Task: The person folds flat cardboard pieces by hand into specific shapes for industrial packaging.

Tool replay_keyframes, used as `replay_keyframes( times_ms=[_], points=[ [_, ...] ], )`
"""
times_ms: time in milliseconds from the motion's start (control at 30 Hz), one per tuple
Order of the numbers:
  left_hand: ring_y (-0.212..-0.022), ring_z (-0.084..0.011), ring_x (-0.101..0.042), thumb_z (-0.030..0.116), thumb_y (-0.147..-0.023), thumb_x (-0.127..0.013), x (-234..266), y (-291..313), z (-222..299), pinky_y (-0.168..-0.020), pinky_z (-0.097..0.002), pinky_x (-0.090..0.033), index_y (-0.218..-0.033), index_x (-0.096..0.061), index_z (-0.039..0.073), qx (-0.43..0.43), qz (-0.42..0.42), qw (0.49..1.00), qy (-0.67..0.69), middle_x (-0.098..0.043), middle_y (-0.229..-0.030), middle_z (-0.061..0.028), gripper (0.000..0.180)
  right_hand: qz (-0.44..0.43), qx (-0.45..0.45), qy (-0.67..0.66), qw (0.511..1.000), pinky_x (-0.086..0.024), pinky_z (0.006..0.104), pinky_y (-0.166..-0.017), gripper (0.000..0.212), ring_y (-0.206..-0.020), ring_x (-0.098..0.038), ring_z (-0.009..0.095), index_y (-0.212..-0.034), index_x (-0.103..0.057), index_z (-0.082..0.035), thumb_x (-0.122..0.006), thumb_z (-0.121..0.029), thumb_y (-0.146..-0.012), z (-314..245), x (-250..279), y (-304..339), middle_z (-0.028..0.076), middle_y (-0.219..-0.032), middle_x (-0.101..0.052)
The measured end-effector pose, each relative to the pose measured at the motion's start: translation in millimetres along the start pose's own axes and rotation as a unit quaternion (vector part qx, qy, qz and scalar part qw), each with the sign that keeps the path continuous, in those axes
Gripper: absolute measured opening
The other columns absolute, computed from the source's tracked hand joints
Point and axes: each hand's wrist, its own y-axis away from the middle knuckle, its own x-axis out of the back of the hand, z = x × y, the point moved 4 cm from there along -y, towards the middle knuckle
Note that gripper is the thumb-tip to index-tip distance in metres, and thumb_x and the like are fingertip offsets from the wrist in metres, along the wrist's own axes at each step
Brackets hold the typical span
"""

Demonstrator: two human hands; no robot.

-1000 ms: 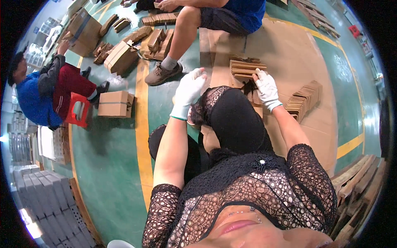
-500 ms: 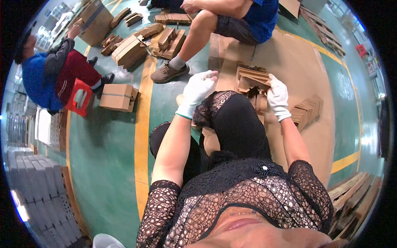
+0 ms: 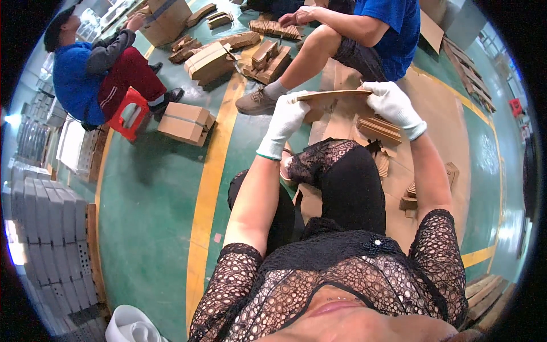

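A person seated on a green workshop floor [image 3: 159, 205], seen from above, holds a flat brown cardboard piece [image 3: 333, 96] edge-on between both white-gloved hands. The left hand [image 3: 285, 119] has its grip clamped on the piece's left end; the right hand [image 3: 393, 105] has its grip clamped on the right end. A second ago both hands were lower, over the person's black-clad knee, the right one reaching to a small stack of folded brown cardboard [image 3: 379, 128] just right of that knee. Now the hands have risen above the knee with one piece between them, so a fresh piece appears to have been taken up for working. Beyond the piece, a co-worker in a blue shirt [image 3: 387, 28] sits among more cardboard. Far left of the piece, another person in blue sits on a red stool [image 3: 128, 111] beside a closed brown box [image 3: 185, 122].
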Motion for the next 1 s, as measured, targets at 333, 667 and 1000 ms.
replay_keyframes(
  times_ms=[333, 667, 1000],
  points=[
    [-0.083, -0.0067, -0.053, -0.001, -0.076, -0.047, -3, 3, 9, -0.076, -0.0200, -0.043, -0.113, -0.059, -0.002, -0.063, 0.084, 0.994, -0.014, -0.061, -0.094, 0.0002, 0.039, 0.187, -0.069, -0.068, 0.978, -0.046, 0.0284, -0.079, 0.032, -0.085, -0.059, 0.018, -0.117, -0.055, -0.001, -0.050, -0.008, -0.086, -14, -74, -1, 0.013, -0.094, -0.062],
    [-0.071, -0.0083, -0.052, 0.001, -0.072, -0.055, 17, 0, -15, -0.065, -0.0234, -0.044, -0.095, -0.063, -0.003, -0.027, 0.160, 0.984, 0.076, -0.058, -0.076, 0.0002, 0.025, 0.218, 0.037, 0.022, 0.975, -0.049, 0.0393, -0.074, 0.030, -0.084, -0.060, 0.035, -0.109, -0.055, -0.009, -0.053, -0.007, -0.079, -46, -80, -4, 0.017, -0.095, -0.062],
    [-0.079, -0.0105, -0.056, 0.000, -0.072, -0.055, -14, -1, -9, -0.073, -0.0249, -0.046, -0.105, -0.061, -0.002, -0.052, 0.078, 0.995, -0.017, -0.062, -0.089, -0.0028, 0.034, 0.157, 0.006, 0.266, 0.951, -0.047, 0.0426, -0.059, 0.017, -0.067, -0.061, 0.031, -0.086, -0.057, -0.010, -0.053, -0.025, -0.081, -27, -49, 23, 0.012, -0.073, -0.062]
  ],
)
